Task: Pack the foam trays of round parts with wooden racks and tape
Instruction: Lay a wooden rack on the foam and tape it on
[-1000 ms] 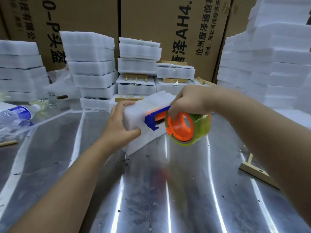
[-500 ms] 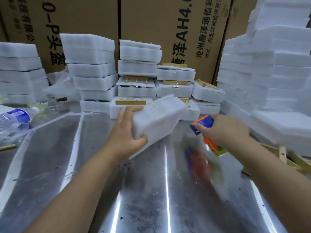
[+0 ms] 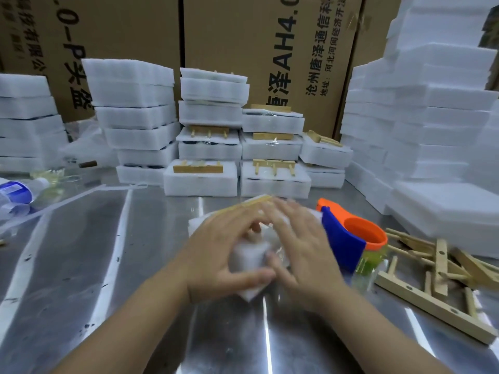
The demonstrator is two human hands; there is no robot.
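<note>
I've got my left grip and right grip both spread flat, pressing the foam tray onto the worktop, tape dispenser just beside.

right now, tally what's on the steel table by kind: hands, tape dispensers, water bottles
hands: 2 (left hand, right hand)
tape dispenser: 1
water bottle: 1
total: 4
</note>
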